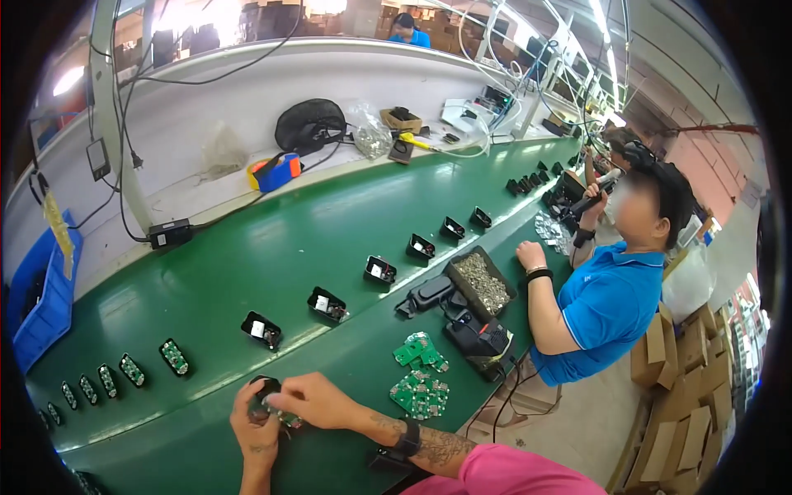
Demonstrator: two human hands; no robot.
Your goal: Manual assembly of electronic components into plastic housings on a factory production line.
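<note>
- Housing (266, 386), black, sits between your hands above the green work surface (351, 355)
- Left hand (254, 431): yours is closed around the housing's side
- Right hand (315, 401): your fingers are curled against it; their exact grip is hidden
- Green board (291, 420): visible below your right fingers; whether seated, cannot tell
- Step, as judged: you appear to be fitting board to housing, like the filled shells (173, 356) at left
- Next move, as judged: calls for you to steady the housing and square the board before pressing
</note>
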